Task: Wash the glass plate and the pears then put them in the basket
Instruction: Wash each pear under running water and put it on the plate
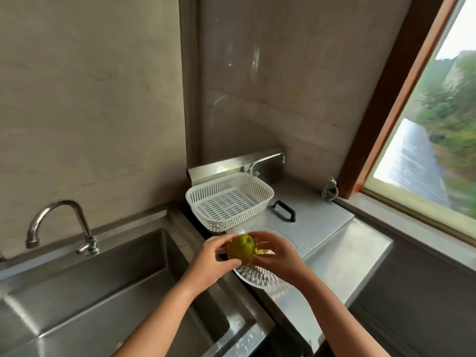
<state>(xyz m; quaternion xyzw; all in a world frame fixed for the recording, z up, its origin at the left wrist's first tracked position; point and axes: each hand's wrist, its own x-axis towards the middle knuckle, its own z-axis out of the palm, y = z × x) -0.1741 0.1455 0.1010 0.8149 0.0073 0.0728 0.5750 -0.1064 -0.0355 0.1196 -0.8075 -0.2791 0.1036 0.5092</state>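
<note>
A green pear (241, 249) is held between my left hand (209, 261) and my right hand (277, 257), just above the glass plate (257, 275). The cut-glass plate rests on the steel counter to the right of the sink and is largely hidden by my hands. A sliver of another yellow-green pear (265, 252) shows on the plate behind my right fingers. The white slotted plastic basket (229, 199) stands empty on the counter behind the plate.
A deep steel sink (90, 292) with a curved tap (59, 222) lies at the left. A steel lid with a black handle (284, 211) covers the counter section at the right, with a second tap (266, 161) behind the basket. A window (438, 124) is at the right.
</note>
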